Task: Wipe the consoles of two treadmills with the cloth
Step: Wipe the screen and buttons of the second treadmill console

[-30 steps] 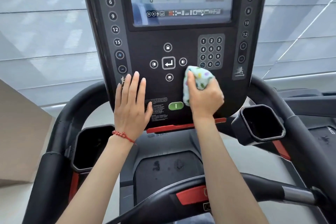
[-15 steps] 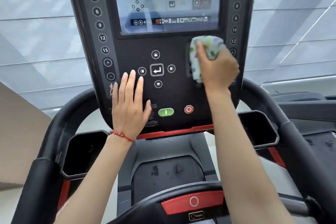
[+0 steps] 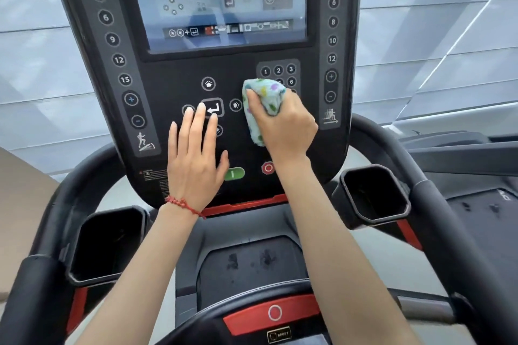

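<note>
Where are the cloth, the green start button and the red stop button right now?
cloth point(image 3: 265, 98): head view, on its bunched top above the right hand's fingers.
green start button point(image 3: 235, 173): head view, on its visible right part.
red stop button point(image 3: 267, 168): head view, on its ring.

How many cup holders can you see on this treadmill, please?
2. One cup holder sits low on the left of the console, below the left hand; the other cup holder sits on the right, beside the right forearm. None seems hidden.
</note>
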A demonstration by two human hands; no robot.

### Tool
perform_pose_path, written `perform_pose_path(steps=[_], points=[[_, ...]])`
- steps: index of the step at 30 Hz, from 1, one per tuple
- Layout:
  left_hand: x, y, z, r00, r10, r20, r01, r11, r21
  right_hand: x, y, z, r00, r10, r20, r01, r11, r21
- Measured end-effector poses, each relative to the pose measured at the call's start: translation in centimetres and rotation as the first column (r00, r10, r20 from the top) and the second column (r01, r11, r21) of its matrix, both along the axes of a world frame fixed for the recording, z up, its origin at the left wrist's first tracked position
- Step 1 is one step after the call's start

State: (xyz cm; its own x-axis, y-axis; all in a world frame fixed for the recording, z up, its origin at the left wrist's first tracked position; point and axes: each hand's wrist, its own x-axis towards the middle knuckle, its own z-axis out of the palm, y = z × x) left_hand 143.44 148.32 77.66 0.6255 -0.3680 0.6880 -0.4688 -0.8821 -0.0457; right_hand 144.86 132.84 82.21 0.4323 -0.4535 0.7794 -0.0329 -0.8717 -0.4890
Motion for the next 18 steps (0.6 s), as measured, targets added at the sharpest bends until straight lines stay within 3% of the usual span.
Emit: perform_pose_path(steps=[3, 5, 9, 14, 18], points=[[0.0, 0.1, 0.0, 1.0, -0.003, 0.008, 0.003, 1.0, -0.003, -0.6, -2.2, -0.7, 0.999, -0.044, 0.0, 0.044, 0.999, 0.004], [0.1, 0.1, 0.0, 1.0, -0.005, 0.017, 0.005, 1.0, -0.001, -1.8, -4.8, -1.5, 0.991, -0.134, -0.013, 0.135, 0.985, 0.107], [0.1, -0.1, -0.2, 1.0, 0.002, 0.028, -0.002, 1.0, -0.001, -4.3, -9.2, -3.2, 0.955, -0.211, -0.21, 0.271, 0.908, 0.319], [0.0, -0.3, -0.4, 1.0, -0.018, 0.021, 0.018, 1.0, -0.02, -4.4, -7.3, -3.0, 0.95, -0.22, -0.22, 0.292, 0.872, 0.392], [0.1, -0.4, -0.6, 0.999, -0.02, 0.036, 0.021, 0.999, -0.023, -4.7, -3.2, -4.2, 0.986, -0.126, -0.11, 0.151, 0.954, 0.26]])
